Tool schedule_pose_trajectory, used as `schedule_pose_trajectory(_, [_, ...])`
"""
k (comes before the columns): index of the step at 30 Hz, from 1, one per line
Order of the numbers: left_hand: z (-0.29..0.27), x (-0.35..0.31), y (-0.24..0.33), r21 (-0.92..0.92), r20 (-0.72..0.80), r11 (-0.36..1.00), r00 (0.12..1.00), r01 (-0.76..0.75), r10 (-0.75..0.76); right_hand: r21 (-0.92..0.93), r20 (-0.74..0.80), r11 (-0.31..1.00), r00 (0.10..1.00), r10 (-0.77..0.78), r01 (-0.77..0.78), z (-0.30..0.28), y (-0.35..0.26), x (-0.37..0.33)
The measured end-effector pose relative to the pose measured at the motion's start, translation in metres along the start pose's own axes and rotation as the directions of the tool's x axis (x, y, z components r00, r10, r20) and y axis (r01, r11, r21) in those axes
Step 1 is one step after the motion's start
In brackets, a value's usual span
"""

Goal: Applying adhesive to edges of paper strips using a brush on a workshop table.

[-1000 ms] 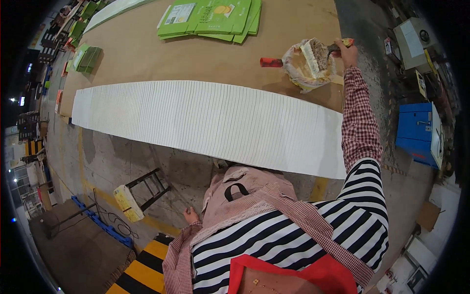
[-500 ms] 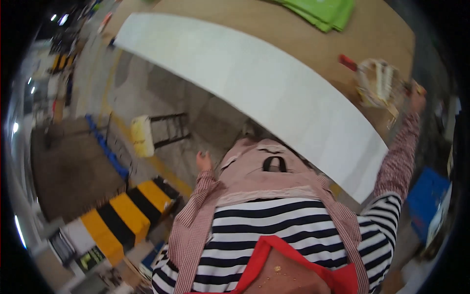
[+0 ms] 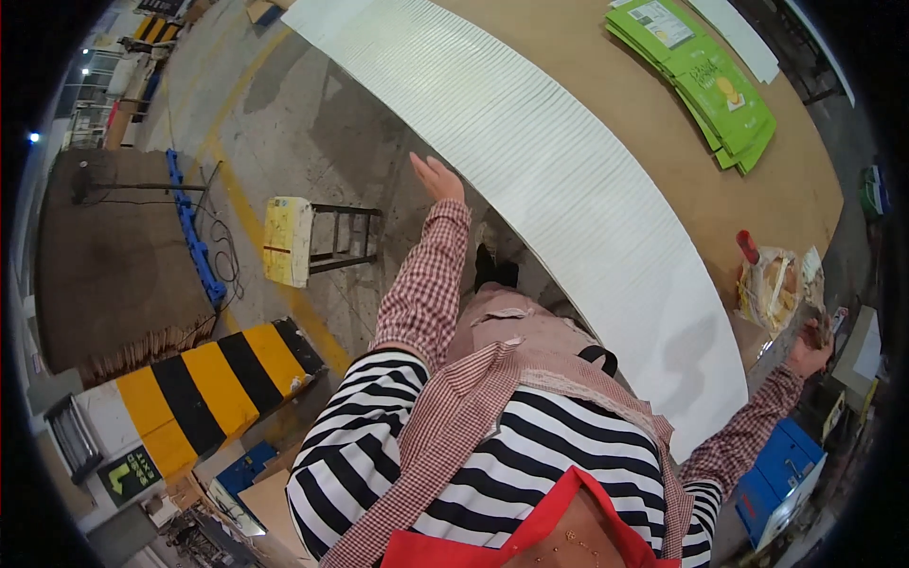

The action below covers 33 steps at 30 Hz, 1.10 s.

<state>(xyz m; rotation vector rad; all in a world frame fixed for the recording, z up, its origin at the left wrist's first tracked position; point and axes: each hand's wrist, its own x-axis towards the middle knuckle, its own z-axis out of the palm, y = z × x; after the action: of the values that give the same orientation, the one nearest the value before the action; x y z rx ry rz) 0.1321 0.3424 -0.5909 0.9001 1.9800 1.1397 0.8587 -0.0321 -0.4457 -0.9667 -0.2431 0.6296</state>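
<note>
My left hand is stretched out with its fingers open, near the front edge of a long white ridged sheet and holding nothing. That sheet runs along the near side of a brown tabletop. At the right end of the table, my right hand has its fingers bent around something small that I cannot make out. Just beyond it stands a worn, pale container with light-coloured contents. A red handle-like piece lies beside the container.
Flat green printed packages lie stacked on the far table. On the left floor stand a stool with a yellowish seat and a black-and-yellow striped barrier. A blue cabinet is at lower right.
My left hand has risen and reached forward toward the white sheet. My right hand now appears lower, nearer the table's corner. The view has shifted, showing more of the green packages.
</note>
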Motion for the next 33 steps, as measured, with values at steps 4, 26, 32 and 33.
schedule_pose_trajectory(4, [0.001, 0.094, -0.013, 0.084, -0.101, 0.995, 0.993, -0.056, 0.065, -0.089, 0.012, 0.983, 0.987, 0.160, -0.158, 0.226, 0.154, -0.073])
schedule_pose_trajectory(26, [0.013, 0.094, -0.012, 0.017, 0.038, 0.997, 0.996, 0.080, -0.081, -0.768, 0.593, 0.514, 0.729, 0.343, 0.382, 0.419, 0.401, -0.200])
schedule_pose_trajectory(32, [0.005, 0.090, -0.010, 0.083, 0.042, 0.991, 0.994, 0.101, -0.105, -0.933, 0.298, 0.324, 0.837, 0.460, 0.154, 0.297, 0.272, -0.215])
schedule_pose_trajectory(33, [0.007, 0.091, -0.015, 0.073, -0.005, 0.996, 0.999, 0.049, -0.049, -0.946, 0.268, 0.296, 0.834, 0.482, 0.133, 0.298, 0.267, -0.211])
